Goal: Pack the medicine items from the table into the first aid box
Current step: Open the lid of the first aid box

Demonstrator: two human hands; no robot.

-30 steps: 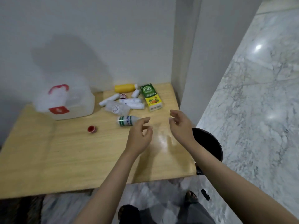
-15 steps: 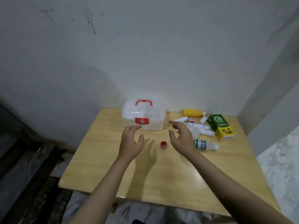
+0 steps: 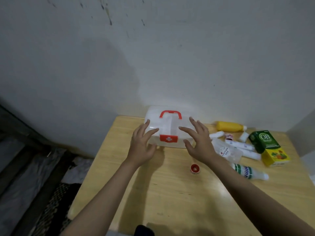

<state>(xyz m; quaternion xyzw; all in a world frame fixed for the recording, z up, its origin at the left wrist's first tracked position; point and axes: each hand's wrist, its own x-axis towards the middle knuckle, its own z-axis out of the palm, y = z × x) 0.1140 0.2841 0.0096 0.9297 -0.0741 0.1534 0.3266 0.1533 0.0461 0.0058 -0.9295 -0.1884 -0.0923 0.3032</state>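
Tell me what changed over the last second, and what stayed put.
Both hands moved away from the medicine pile to the first aid box: the left hand now spreads at its left front, the right hand at its right front, fingers open, no firm hold visible. The head turned left as well. The box stays closed; the yellow bottle, green carton and red cap lie as before.

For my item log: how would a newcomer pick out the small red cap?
Start at the wooden table and the first aid box at its back. The red cap lies alone in front of the box, under the right wrist. Its neighbours are bottles, tubes and a carton; only it is small, round and red.
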